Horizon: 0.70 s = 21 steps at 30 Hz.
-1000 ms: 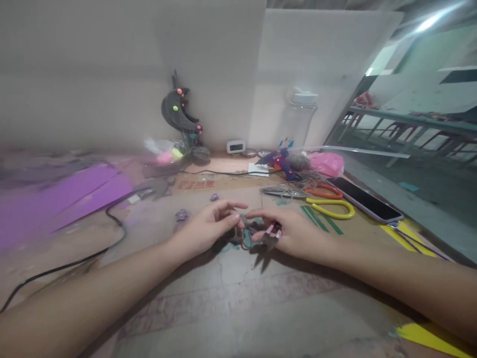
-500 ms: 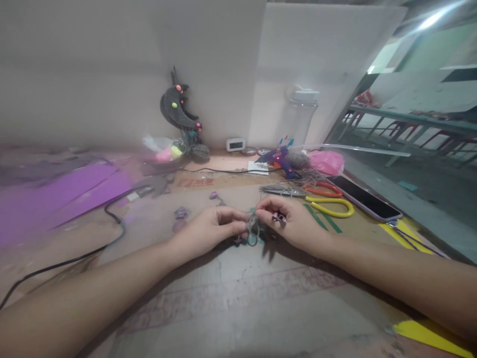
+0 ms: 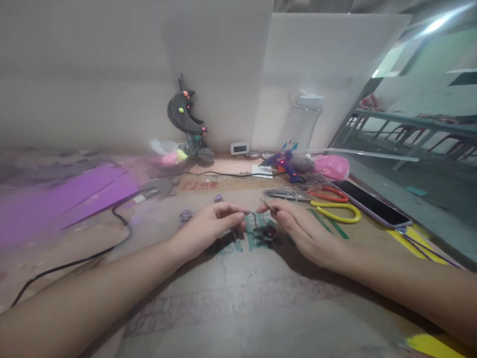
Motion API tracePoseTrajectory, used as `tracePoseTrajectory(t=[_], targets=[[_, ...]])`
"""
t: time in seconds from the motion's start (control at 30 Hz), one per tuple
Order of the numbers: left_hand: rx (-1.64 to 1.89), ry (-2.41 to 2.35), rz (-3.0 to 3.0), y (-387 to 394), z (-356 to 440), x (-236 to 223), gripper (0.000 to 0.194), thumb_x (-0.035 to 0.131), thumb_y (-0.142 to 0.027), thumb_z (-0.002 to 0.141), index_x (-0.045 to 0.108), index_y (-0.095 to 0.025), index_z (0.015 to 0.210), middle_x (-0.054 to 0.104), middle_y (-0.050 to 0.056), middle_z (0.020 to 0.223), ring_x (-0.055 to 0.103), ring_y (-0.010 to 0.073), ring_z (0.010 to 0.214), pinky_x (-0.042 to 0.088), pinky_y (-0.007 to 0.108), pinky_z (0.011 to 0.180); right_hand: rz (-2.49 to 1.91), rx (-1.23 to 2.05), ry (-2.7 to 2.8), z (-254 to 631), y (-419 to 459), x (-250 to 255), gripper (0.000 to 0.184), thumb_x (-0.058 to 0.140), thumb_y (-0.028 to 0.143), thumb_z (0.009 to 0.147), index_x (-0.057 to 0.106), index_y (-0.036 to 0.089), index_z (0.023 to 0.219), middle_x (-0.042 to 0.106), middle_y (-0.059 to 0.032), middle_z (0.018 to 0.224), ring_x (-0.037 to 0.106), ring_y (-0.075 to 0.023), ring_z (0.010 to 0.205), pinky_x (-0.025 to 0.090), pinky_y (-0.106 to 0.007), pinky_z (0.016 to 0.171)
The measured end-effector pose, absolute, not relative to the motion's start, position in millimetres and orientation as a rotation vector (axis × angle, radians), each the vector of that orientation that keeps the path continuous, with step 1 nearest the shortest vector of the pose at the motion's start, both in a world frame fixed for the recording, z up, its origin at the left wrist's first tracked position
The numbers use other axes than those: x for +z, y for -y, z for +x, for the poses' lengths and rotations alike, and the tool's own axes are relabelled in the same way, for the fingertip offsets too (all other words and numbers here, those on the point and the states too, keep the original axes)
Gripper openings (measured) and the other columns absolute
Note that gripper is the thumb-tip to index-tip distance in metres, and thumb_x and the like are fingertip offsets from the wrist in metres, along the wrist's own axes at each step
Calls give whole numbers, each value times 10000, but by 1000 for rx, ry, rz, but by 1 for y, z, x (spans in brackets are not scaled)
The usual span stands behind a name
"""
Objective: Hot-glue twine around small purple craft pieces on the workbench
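Observation:
My left hand (image 3: 208, 227) and my right hand (image 3: 298, 226) meet over the middle of the cardboard-covered table (image 3: 238, 298). Both pinch a thin grey string (image 3: 254, 220) that runs between their fingertips. Below the string a small dark piece with a purple bit (image 3: 269, 231) lies on the table, close under my right fingers. The view is blurred, so I cannot make out what that small piece is.
Scissors with yellow and orange handles (image 3: 328, 205) and a phone (image 3: 374, 203) lie at the right. A blue glue gun (image 3: 281, 161), a pink bag (image 3: 330, 165) and a clear bottle (image 3: 307, 122) stand behind. Purple sheets (image 3: 55, 196) and a black cable (image 3: 112, 228) are at the left.
The hands have drawn slightly apart, stretching the string between them. The small pink-handled tool seen in my right hand earlier no longer shows there. The camera shifted a little.

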State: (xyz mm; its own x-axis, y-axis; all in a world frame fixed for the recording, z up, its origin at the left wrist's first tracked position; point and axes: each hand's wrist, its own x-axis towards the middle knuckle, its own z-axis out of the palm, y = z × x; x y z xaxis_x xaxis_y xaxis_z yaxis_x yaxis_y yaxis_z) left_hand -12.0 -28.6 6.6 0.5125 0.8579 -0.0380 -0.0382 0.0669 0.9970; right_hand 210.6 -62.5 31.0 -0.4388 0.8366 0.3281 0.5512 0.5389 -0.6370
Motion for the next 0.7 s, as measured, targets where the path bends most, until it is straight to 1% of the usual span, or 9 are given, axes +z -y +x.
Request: tracePoseTrajectory(t=[0.07, 0.17, 0.33, 0.5, 0.6, 0.7], targets=[[805, -773, 1291, 27, -13, 5, 239, 661, -326, 822, 654, -165, 998, 666, 11, 753, 641, 146, 703, 469, 292, 731, -1122, 649, 2247, 208, 67, 33, 356, 298, 386, 998, 598, 197, 1029, 652, -65, 1020, 600, -189, 945, 436, -309, 837], [810, -780, 1262, 26, -13, 4, 260, 674, -320, 814, 648, -171, 1026, 675, 14, 778, 642, 144, 720, 469, 291, 747, -1188, 717, 2330, 204, 72, 35, 364, 299, 381, 998, 617, 203, 1000, 668, -60, 1028, 605, -191, 959, 435, -316, 856], [835, -776, 1294, 27, -14, 6, 318, 658, -318, 832, 602, -177, 1112, 658, 9, 791, 620, 127, 730, 456, 254, 710, -1338, 671, 2353, 202, 69, 37, 398, 299, 411, 991, 628, 192, 935, 668, -62, 922, 595, -197, 861, 438, -322, 788], [844, -697, 1346, 30, -13, 9, 435, 642, -310, 843, 497, -171, 1230, 658, 18, 793, 638, 156, 734, 470, 323, 778, -1375, 621, 2366, 203, 63, 37, 419, 282, 385, 995, 622, 179, 865, 659, -64, 863, 580, -191, 802, 427, -310, 732], [821, -708, 1373, 30, -12, 10, 467, 646, -313, 838, 483, -169, 1251, 664, 24, 791, 645, 171, 756, 464, 338, 791, -1368, 640, 2356, 203, 63, 37, 420, 292, 395, 995, 634, 178, 884, 665, -68, 872, 584, -196, 815, 427, -318, 747], [806, -726, 1386, 31, -12, 11, 481, 656, -310, 827, 489, -169, 1256, 664, 17, 768, 642, 172, 771, 460, 329, 786, -1347, 681, 2329, 203, 63, 35, 409, 305, 395, 992, 647, 186, 912, 676, -66, 897, 592, -199, 833, 431, -320, 759]])
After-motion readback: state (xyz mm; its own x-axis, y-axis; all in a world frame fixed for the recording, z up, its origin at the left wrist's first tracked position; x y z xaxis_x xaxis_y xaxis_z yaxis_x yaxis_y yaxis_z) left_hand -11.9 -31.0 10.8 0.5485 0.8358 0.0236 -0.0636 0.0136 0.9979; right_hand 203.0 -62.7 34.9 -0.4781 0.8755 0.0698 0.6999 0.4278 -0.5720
